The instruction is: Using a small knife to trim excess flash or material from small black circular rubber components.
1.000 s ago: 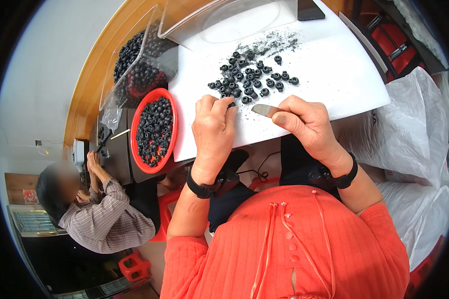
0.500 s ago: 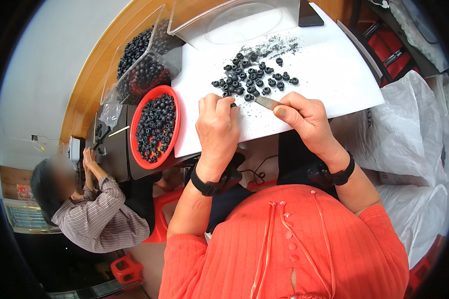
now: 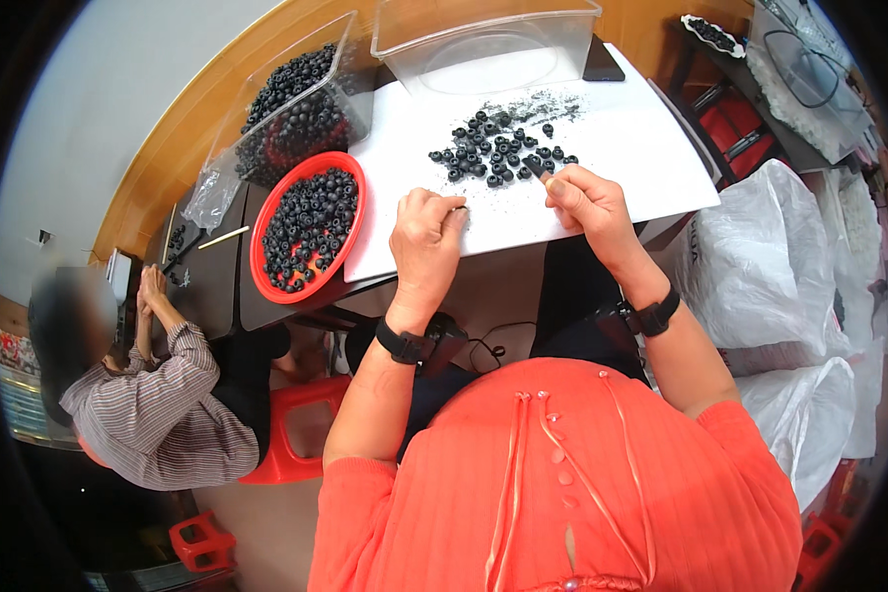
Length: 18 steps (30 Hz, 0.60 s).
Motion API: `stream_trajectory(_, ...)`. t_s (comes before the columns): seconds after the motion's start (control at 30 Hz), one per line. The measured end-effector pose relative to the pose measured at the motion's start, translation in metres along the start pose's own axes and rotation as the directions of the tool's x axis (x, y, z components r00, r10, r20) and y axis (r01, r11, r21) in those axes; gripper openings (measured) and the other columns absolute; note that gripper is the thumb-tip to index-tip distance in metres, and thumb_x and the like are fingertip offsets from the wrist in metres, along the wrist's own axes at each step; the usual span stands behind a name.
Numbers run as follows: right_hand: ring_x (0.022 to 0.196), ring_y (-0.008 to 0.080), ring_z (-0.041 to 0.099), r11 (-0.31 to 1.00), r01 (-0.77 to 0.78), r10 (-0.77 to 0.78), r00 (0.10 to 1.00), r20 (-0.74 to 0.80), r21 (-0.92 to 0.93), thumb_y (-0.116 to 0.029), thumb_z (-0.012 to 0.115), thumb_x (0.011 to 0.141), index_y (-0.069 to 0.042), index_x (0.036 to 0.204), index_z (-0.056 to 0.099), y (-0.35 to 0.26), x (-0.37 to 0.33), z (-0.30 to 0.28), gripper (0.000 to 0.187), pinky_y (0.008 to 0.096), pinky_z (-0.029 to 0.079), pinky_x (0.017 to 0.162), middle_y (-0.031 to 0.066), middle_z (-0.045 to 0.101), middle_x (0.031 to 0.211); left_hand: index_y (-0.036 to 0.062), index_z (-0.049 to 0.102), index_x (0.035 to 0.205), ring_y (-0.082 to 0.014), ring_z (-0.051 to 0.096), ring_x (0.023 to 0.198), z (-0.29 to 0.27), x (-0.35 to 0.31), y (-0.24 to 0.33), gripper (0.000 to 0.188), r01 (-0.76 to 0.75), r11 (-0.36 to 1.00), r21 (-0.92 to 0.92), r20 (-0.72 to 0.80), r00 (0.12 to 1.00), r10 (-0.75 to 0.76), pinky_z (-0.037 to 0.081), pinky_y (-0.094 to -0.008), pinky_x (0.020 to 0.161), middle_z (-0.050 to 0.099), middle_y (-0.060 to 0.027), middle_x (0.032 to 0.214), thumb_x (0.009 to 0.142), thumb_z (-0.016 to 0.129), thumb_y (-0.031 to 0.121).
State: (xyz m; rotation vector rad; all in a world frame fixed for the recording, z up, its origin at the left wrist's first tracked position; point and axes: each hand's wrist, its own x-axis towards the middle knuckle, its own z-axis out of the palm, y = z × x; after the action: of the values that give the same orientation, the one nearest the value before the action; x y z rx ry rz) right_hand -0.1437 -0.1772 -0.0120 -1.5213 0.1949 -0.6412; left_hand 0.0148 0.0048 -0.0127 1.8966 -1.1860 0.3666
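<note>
My left hand (image 3: 426,237) is closed over the near edge of the white board (image 3: 395,138), thumb and forefinger pinched on a small black part that mostly hides behind the fingers. My right hand (image 3: 590,202) grips a short knife (image 3: 536,168), its dark narrow blade pointing up and left against the near right side of a loose pile. That pile of small round black parts with collars (image 3: 483,143) lies on the board. Black shavings (image 3: 538,107) are strewn behind it. To the left, a red oval basin (image 3: 359,227) holds many similar black parts.
A clear plastic bin (image 3: 360,109) full of black parts stands behind the basin; another clear bin (image 3: 483,74) stands at the board's far edge. A dark flat phone-like slab (image 3: 603,61) lies beside it. White plastic sacks (image 3: 760,257) stand right. At left sits another person (image 3: 168,395), hands together.
My right hand has moved so the knife blade now points up at the pile instead of toward my left hand. My left hand keeps its pinch. The whole view has shifted slightly.
</note>
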Motion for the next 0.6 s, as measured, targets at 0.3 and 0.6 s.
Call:
stream_trajectory(0.3,0.051,0.0035,0.038,0.999,0.032,-0.032,0.999,-0.007,-0.006,-0.035,0.066,0.102,-0.005,0.083,0.065,-0.0023,0.0028,0.0007,0.036,0.0215,0.029,0.048,-0.0060,0.043,0.057,0.0038,0.075,0.089,-0.0200,0.062,0.074,0.0000,0.0013,-0.0041,0.006,0.020,0.999,-0.050,-0.057,0.998,-0.022,0.050,-0.0330,0.069,0.063,-0.0071,0.082,0.084,0.074,0.007)
stream_trajectory(0.6,0.051,0.0034,0.039,0.999,0.053,-0.053,0.999,-0.010,0.003,-0.034,0.066,0.102,-0.004,0.083,0.065,0.0025,0.0020,0.0005,0.036,0.0210,0.030,0.048,-0.0051,0.046,0.058,0.0088,0.073,0.082,-0.0262,0.060,0.085,0.0047,0.0001,-0.0047,0.003,0.125,0.984,-0.127,-0.066,0.989,-0.134,0.050,-0.0391,0.074,0.062,-0.0049,0.082,0.081,0.075,0.008)
